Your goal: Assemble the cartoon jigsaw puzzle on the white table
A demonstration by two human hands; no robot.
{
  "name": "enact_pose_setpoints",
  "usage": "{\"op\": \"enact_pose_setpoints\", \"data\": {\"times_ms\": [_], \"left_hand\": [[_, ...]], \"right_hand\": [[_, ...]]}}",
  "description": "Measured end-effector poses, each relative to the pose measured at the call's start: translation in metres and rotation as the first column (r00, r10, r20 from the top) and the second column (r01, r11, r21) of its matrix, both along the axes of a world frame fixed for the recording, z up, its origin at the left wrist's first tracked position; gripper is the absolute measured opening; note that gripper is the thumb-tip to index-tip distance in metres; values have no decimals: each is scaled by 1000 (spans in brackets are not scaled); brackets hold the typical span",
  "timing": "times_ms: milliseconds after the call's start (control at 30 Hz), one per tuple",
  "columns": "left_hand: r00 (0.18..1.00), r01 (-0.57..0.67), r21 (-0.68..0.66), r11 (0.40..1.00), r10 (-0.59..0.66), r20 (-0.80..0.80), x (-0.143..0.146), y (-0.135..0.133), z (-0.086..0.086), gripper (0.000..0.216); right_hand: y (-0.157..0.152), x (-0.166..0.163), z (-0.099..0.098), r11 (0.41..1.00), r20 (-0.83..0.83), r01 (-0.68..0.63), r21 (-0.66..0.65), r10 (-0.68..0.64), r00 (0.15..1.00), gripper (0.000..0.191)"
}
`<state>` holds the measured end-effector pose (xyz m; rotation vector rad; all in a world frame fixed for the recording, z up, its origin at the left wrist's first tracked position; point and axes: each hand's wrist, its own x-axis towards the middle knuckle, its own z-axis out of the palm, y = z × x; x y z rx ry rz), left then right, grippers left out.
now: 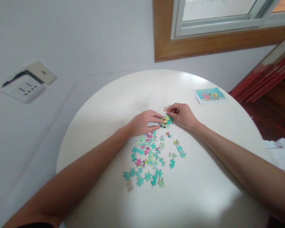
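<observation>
On the desk point(104, 110), the left hand point(146, 122) rests with fingers spread on the joined puzzle point(166, 121). The right hand point(184, 114) curls its fingers together at the far-right edge; whether they grip anything, I cannot tell. Sideways pressure could pop the joins.

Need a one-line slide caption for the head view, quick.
Left hand and right hand at a partly joined puzzle section, loose pieces scattered nearer the camera on a white table.
</observation>
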<state>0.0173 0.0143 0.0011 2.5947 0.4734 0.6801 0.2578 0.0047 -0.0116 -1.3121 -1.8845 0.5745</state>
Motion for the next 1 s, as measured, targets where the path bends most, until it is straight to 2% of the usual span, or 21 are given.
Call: {"op": "enact_pose_setpoints", "data": {"times_ms": [300, 433, 600, 867, 1000], "left_hand": [[1000, -3, 14, 1000, 3, 2, 1, 0, 0, 26], [1000, -1, 13, 1000, 1, -2, 0, 1, -1, 27], [1000, 11, 16, 1000, -11, 1, -2, 2, -3, 28], [1000, -27, 20, 999, 27, 5, 0, 0, -2, 27], [997, -70, 27, 997, 70, 16, 0, 0, -3, 25]], "right_hand": [[-1, -1, -1, 996, 56, -19, 87, 14, 998, 7], [-1, -1, 0, 996, 76, -19, 83, 13, 997, 10], [-4, -1, 3, 995, 68, 56, 86, -62, 996, 19], [-8, 2, 6, 991, 209, -112, 72, 95, 973, 34], [-24, -3, 25, 989, 189, -107, 105, 86, 978, 29]]}}
